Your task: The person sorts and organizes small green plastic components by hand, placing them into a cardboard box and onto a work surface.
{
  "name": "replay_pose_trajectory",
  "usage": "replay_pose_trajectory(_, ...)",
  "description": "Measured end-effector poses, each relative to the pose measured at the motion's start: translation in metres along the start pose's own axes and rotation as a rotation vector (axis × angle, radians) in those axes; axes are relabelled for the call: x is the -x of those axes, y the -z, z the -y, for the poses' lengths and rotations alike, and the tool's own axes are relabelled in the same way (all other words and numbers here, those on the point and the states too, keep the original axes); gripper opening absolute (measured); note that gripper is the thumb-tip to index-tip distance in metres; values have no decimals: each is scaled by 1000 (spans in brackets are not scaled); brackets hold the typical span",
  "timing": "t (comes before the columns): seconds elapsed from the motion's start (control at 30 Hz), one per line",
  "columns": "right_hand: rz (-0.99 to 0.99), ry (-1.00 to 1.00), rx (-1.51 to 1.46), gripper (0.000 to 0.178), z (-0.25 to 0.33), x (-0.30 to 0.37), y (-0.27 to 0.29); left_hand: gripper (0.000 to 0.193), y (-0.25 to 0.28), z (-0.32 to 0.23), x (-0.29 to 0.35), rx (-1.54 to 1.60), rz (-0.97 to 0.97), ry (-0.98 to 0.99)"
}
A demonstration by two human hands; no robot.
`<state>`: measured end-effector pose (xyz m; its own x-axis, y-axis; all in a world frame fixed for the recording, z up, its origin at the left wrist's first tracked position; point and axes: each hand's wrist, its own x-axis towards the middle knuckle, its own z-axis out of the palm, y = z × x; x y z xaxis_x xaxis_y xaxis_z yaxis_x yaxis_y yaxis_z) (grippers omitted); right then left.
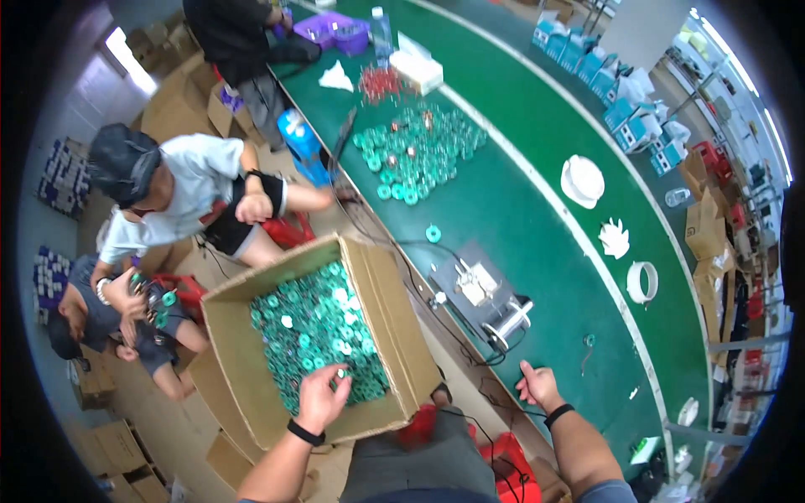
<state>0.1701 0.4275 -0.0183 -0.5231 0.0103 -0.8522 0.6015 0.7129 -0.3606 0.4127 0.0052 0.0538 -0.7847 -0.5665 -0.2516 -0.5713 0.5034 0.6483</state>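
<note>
My left hand [323,401] reaches over an open cardboard box [390,323] heaped with small green rings [314,314]. Its thumb and forefinger come together around a small pale piece [342,374], too small to name for certain. My right hand [539,387] rests at the near edge of the green table [562,327], fingers curled in; whatever they hold, if anything, is hidden. Ahead of it stands a small grey machine [480,292] with a shiny metal cylinder. A single green ring [433,233] lies beyond the machine.
Farther along the table are a pile of green rings [415,155], red small parts [381,85], a white box [417,72] and a bottle [381,38]. Black cables [402,264] run along the table edge. Co-workers [180,189] sit at the left. White round parts [582,181] lie right.
</note>
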Motion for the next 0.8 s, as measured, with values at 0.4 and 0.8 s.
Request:
replay_pose_trajectory(0.4,24,57,-61,67,-10,-11,3,25,67,-78,26,41,-38,-68)
replay_pose_trajectory(0.8,601,11,217,38,24,4,98,40,103,-180,-107,-438,192,-75)
